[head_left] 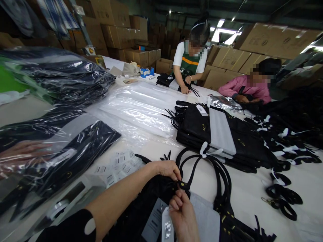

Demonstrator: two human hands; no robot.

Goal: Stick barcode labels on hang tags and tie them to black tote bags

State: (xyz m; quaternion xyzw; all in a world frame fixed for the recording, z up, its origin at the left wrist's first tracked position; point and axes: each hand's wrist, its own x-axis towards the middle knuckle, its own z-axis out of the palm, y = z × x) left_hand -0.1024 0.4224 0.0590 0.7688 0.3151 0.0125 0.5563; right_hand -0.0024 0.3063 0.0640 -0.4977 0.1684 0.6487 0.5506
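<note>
A black bag (151, 205) lies at the near table edge under both my hands. My left hand (168, 169) pinches a small black loop or tab (182, 185) at the bag's top, fingers closed on it. My right hand (182, 215) comes up from below and grips the same tab from the other side. A white hang tag (167, 226) dangles by my right wrist. The bag's black handles (219, 174) curve away to the right.
A stack of black bags (196, 129) with a white insert lies mid-table. Bagged black goods (63, 80) pile at left, clear plastic sleeves (141, 107) in the middle, loose black straps (285, 198) at right. Two people work at the far side. Cardboard boxes (272, 40) stand behind.
</note>
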